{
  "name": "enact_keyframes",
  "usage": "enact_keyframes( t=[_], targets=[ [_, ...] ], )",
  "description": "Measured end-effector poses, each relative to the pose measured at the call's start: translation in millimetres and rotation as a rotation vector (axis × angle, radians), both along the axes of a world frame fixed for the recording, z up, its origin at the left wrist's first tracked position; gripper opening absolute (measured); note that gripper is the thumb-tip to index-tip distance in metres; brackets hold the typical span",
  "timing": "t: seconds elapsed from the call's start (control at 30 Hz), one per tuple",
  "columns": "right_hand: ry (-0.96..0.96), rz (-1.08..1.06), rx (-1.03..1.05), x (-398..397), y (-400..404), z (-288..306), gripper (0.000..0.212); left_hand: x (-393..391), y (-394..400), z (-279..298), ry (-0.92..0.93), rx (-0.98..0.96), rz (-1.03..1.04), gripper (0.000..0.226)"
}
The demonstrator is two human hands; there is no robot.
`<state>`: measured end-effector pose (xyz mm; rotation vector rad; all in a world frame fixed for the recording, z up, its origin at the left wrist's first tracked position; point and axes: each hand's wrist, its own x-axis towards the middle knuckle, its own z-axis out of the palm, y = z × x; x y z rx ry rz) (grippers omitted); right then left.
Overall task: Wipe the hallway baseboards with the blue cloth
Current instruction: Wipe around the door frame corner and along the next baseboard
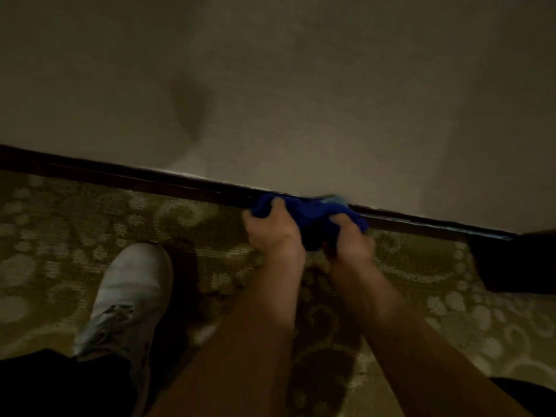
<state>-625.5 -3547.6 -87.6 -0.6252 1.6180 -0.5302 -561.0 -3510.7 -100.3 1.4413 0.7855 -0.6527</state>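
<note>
A bunched blue cloth rests against the dark wooden baseboard, which runs from the left edge down toward the right along the foot of a beige wall. My left hand grips the cloth's left end. My right hand grips its right end. The cloth's top edge touches the top of the baseboard, and the part of the board behind it is hidden. Both forearms reach in from the bottom of the head view.
My white sneaker stands on the patterned green carpet to the left of my arms. A dark block, maybe furniture or a door frame, juts out at the right where the baseboard ends. The light is dim.
</note>
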Motion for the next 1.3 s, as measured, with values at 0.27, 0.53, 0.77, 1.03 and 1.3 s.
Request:
enact_keyframes(
  t=[0.27,0.53,0.77,1.03,1.3],
  targets=[
    [-0.078,0.192,0.092,19.9,17.3,-2.7,0.029,28.6,14.9,10.3,0.065,-0.045,0.276,0.055],
    [0.018,-0.037,-0.043,-0.8,-13.7,-11.8,0.034,-10.5,-4.5,-2.8,0.083,-0.052,-0.072,0.044],
    [-0.007,0.092,-0.12,41.9,28.6,-18.9,0.035,3.6,24.8,-9.6,0.14,-0.075,0.23,0.053],
    [0.061,0.009,-0.115,17.1,1.7,-17.2,0.011,-0.9,16.8,-1.4,0.21,-0.196,0.085,0.052],
    [0.103,0.27,-0.273,56.1,37.1,-38.2,0.029,7.9,39.3,-6.2,0.103,-0.054,0.35,0.047]
  ],
)
